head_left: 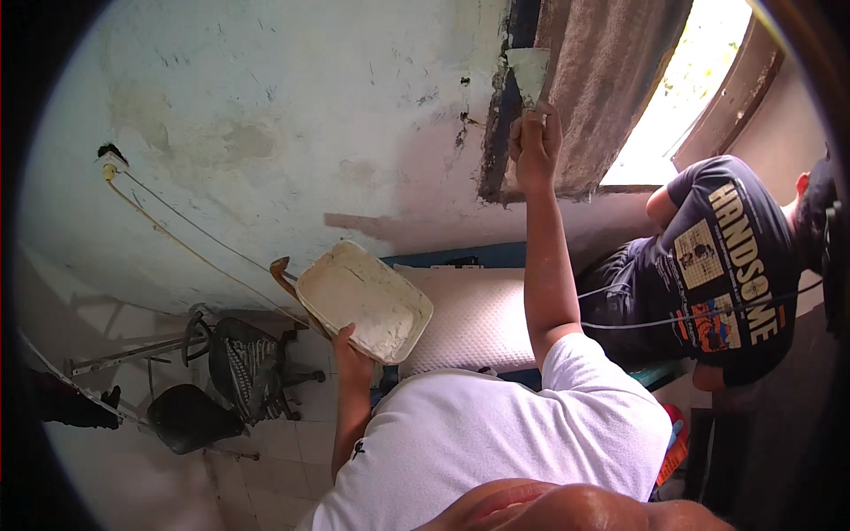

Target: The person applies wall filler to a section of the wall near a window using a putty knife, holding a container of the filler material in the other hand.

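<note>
My right hand (536, 149), raised with the arm stretched out, grips a putty knife (529, 73). Its broad blade, coated with pale paste, is up by the rough, chipped edge where the white wall (292, 71) meets a dark strip beside the window opening. Lower and to the left, my left hand (351, 361) holds a cream rectangular plastic tub (418, 311) by its near edge. Whitish paste is smeared over the inside of the tub. The fingers under the tub are hidden.
A brown ridged panel or curtain (606, 80) hangs at the bright window. A person in a dark T-shirt (717, 265) is close on my right. Below lies a white quilted mattress (474, 310). Cables (190, 252) run from a wall hole; a black chair (243, 367) stands left.
</note>
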Demonstrator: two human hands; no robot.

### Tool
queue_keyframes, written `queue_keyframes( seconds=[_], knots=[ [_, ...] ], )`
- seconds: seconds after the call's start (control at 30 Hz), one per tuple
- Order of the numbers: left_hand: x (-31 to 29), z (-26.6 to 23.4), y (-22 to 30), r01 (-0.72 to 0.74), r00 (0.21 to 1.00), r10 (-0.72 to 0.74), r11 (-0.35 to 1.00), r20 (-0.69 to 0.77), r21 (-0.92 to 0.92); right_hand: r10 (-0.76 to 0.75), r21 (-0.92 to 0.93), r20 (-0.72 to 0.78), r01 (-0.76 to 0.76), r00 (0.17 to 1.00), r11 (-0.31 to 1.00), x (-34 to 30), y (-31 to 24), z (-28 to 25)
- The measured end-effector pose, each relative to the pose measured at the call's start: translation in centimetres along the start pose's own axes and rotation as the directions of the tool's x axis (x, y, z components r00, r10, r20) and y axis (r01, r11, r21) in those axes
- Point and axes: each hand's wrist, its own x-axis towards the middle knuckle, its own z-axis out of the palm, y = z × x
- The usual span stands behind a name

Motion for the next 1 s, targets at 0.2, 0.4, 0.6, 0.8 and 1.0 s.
queue_keyframes(
  seconds=[0.2,0.4,0.6,0.8,1.0],
  knots=[
    [2.2,-0.7,-0.4,0.008,1.000,-0.008,1.000,-0.006,-0.009,0.097,-0.121,-0.033,-0.100,0.995,0.988,1.0,0.0,-0.3],
    [3.1,-0.1,-0.2,0.033,0.999,-0.034,0.999,-0.038,-0.016,0.083,-0.079,-0.016,-0.084,0.996,0.993,1.6,0.1,-0.4],
    [3.4,0.1,0.0,0.046,0.997,-0.048,0.998,-0.058,-0.037,0.263,0.188,-0.034,-0.252,0.964,0.949,1.5,-0.2,0.2],
    [3.2,-0.8,0.2,0.031,0.999,-0.030,0.998,0.026,-0.048,0.475,0.430,0.062,-0.453,0.878,0.781,-1.6,-0.2,-1.1],
    [2.6,-0.2,1.5,-0.009,1.000,0.009,0.999,0.001,-0.040,0.586,0.671,0.363,-0.640,0.725,0.375,-8.2,0.0,-0.8]
  ],
)
